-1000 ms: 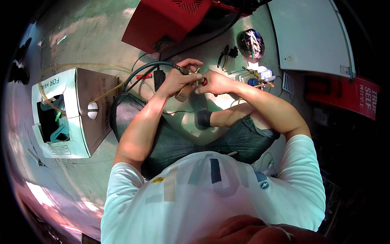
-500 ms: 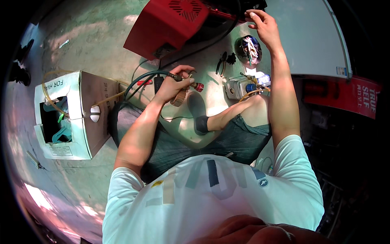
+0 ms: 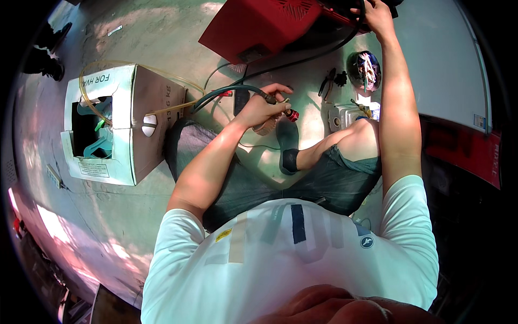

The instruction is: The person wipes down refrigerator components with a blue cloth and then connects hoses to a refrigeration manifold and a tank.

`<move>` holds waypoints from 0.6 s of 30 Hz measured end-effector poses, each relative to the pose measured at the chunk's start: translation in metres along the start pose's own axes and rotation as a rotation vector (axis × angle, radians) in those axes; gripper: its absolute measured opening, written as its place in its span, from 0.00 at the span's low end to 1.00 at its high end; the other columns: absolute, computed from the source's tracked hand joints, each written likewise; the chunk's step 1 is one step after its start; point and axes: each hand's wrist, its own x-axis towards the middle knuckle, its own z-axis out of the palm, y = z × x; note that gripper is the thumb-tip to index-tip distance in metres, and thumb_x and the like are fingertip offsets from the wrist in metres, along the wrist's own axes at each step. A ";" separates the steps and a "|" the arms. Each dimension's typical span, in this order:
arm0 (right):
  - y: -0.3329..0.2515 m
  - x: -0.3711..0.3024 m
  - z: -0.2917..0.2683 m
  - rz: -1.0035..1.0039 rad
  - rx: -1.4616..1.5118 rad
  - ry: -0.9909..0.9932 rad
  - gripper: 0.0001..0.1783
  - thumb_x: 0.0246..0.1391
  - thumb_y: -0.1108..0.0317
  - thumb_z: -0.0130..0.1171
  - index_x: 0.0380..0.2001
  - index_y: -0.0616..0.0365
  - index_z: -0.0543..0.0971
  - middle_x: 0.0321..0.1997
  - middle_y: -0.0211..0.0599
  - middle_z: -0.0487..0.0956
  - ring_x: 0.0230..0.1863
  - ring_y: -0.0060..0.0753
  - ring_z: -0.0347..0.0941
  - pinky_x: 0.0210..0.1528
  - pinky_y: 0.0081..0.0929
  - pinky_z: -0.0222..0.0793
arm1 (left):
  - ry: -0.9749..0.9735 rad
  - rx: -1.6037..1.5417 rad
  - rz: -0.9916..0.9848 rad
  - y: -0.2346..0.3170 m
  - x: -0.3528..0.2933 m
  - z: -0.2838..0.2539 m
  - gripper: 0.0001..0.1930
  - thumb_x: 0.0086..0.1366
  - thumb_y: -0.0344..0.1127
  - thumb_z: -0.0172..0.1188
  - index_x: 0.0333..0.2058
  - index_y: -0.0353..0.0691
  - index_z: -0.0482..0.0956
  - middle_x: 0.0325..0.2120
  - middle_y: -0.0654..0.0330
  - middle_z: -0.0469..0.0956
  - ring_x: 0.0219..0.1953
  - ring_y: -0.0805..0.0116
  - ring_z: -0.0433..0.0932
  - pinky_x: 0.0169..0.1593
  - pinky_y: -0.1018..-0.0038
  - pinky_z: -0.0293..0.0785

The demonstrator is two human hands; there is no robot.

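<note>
My left hand is closed around a metal hose fitting with a red knob at its end. A dark green hose runs from it to the left. Just under that hand is a brown, ribbed round part, partly hidden by the fingers. My right hand reaches out to the far end of a red machine, beside a thick black hose. Its fingers are curled in against the machine's dark end; what they grip is hidden there.
A white carton with a cut-out opening and yellow tubing stands at left. Pliers, a round container of scraps and a grey metal part lie ahead. A pale panel borders the right. Another person's shoes show far left.
The view has turned, so most things sit farther right. My right hand has reached a little farther along the red machine. The left hand keeps its hold on the hose fitting.
</note>
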 end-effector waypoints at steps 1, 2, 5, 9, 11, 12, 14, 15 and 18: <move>0.004 0.006 0.002 -0.072 0.001 0.006 0.16 0.66 0.63 0.53 0.45 0.65 0.79 0.27 0.39 0.81 0.24 0.31 0.81 0.19 0.30 0.71 | 0.004 0.008 0.004 -0.001 -0.001 -0.001 0.19 0.64 0.30 0.69 0.52 0.42 0.78 0.32 0.71 0.74 0.30 0.83 0.76 0.34 0.83 0.74; -0.007 0.000 0.004 -0.036 -0.019 0.023 0.15 0.65 0.63 0.54 0.41 0.67 0.80 0.27 0.40 0.82 0.23 0.31 0.80 0.21 0.30 0.72 | 0.006 0.016 0.011 -0.001 0.000 -0.001 0.19 0.63 0.30 0.69 0.52 0.42 0.78 0.31 0.71 0.74 0.29 0.83 0.76 0.34 0.83 0.74; -0.001 0.009 0.005 -0.124 -0.064 0.014 0.15 0.63 0.66 0.55 0.38 0.69 0.83 0.26 0.39 0.82 0.22 0.30 0.80 0.24 0.30 0.72 | 0.019 -0.023 0.013 -0.005 -0.001 -0.004 0.18 0.63 0.30 0.69 0.52 0.42 0.79 0.32 0.71 0.73 0.29 0.83 0.77 0.33 0.83 0.74; 0.011 0.025 -0.005 -0.115 -0.250 0.023 0.15 0.61 0.65 0.60 0.44 0.68 0.83 0.29 0.38 0.83 0.26 0.28 0.80 0.28 0.28 0.74 | 0.044 -0.079 -0.018 0.001 -0.005 -0.004 0.18 0.62 0.29 0.70 0.51 0.41 0.79 0.32 0.71 0.73 0.30 0.83 0.76 0.33 0.83 0.73; 0.052 0.057 -0.024 -0.133 -0.387 -0.023 0.19 0.60 0.62 0.64 0.49 0.64 0.82 0.32 0.34 0.85 0.32 0.21 0.80 0.34 0.22 0.74 | 0.038 -0.093 -0.020 0.002 -0.004 -0.002 0.17 0.62 0.29 0.70 0.50 0.40 0.79 0.32 0.71 0.73 0.30 0.83 0.75 0.33 0.84 0.73; 0.052 0.058 -0.022 -0.131 -0.410 -0.048 0.19 0.60 0.62 0.64 0.49 0.64 0.82 0.32 0.33 0.85 0.31 0.21 0.80 0.33 0.21 0.73 | 0.043 -0.098 -0.021 0.001 -0.004 -0.003 0.17 0.62 0.29 0.70 0.50 0.40 0.79 0.31 0.71 0.74 0.30 0.83 0.75 0.33 0.84 0.73; 0.050 0.052 -0.019 -0.136 -0.385 -0.072 0.19 0.60 0.62 0.64 0.49 0.64 0.82 0.31 0.33 0.84 0.30 0.20 0.79 0.31 0.21 0.72 | 0.056 -0.095 -0.022 -0.001 -0.004 -0.005 0.17 0.62 0.29 0.70 0.49 0.40 0.80 0.31 0.71 0.74 0.30 0.83 0.75 0.33 0.84 0.73; 0.046 0.048 -0.018 -0.137 -0.375 -0.080 0.19 0.60 0.62 0.64 0.49 0.64 0.82 0.31 0.32 0.84 0.29 0.20 0.78 0.30 0.20 0.71 | 0.065 -0.087 -0.022 -0.002 -0.004 -0.006 0.17 0.62 0.29 0.70 0.49 0.41 0.80 0.31 0.71 0.74 0.30 0.83 0.75 0.33 0.84 0.73; 0.043 0.047 -0.017 -0.129 -0.352 -0.096 0.19 0.60 0.62 0.64 0.50 0.64 0.82 0.29 0.32 0.84 0.27 0.18 0.77 0.28 0.19 0.68 | 0.066 -0.075 -0.040 -0.002 -0.004 -0.006 0.16 0.62 0.29 0.70 0.49 0.41 0.80 0.31 0.71 0.74 0.30 0.84 0.75 0.33 0.84 0.73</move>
